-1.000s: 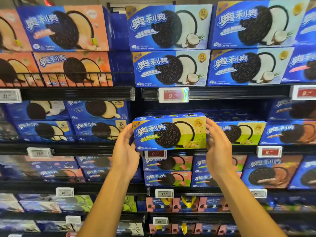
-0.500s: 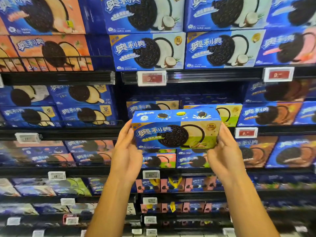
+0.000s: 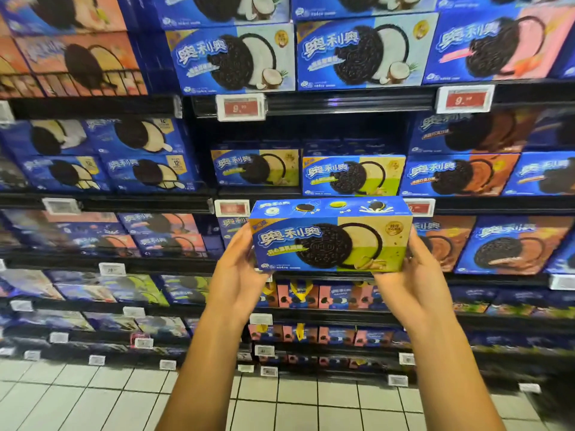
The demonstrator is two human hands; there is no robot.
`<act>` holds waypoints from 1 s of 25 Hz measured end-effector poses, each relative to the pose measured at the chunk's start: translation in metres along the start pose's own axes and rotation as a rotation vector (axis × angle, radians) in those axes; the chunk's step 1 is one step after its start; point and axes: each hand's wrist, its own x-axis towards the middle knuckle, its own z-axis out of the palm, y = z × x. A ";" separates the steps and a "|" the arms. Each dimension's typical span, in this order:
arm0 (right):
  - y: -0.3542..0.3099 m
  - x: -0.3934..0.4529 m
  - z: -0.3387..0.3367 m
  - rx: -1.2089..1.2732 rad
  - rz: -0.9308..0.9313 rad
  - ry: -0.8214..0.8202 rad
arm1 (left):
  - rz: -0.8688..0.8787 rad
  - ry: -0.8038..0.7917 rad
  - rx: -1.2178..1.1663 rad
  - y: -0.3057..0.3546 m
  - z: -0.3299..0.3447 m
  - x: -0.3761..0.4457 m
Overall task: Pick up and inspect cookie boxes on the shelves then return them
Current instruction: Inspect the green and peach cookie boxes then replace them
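Observation:
A blue and green cookie box (image 3: 329, 236) with a dark sandwich cookie printed on its front hangs in the air in front of the shelves, front face toward me and its top face showing. My left hand (image 3: 238, 275) grips its left end and my right hand (image 3: 415, 279) grips its right end, palms under the lower corners. Two boxes of the same flavour (image 3: 353, 175) stand on the shelf (image 3: 342, 104) above and behind it, with a dark gap over them.
Rows of blue cookie boxes fill several shelves, coconut ones (image 3: 231, 57) above, orange ones (image 3: 460, 175) to the right. Price tags (image 3: 241, 107) clip to the shelf edges. White tiled floor (image 3: 93, 396) lies below.
Both hands have drawn the box out from the shelf and down toward me. The view has tilted downward, so the floor now shows.

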 end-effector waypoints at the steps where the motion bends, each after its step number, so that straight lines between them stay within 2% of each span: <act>1: -0.003 -0.003 -0.006 -0.050 -0.022 0.025 | 0.023 -0.003 0.058 -0.004 0.003 -0.008; 5: -0.014 -0.013 -0.019 -0.316 -0.145 0.089 | 0.067 0.008 0.275 -0.014 0.012 -0.032; 11: -0.024 -0.021 -0.036 -0.269 -0.153 -0.025 | 0.008 0.110 0.411 -0.016 0.031 -0.035; 16: -0.023 -0.024 -0.042 -0.322 -0.202 -0.081 | 0.080 0.026 0.328 -0.015 0.024 -0.030; 22: -0.021 -0.027 -0.050 -0.295 -0.233 -0.053 | 0.094 0.016 0.256 -0.028 0.027 -0.028; 25: -0.015 -0.028 -0.057 -0.276 -0.219 0.016 | 0.097 0.035 0.221 -0.032 0.027 -0.030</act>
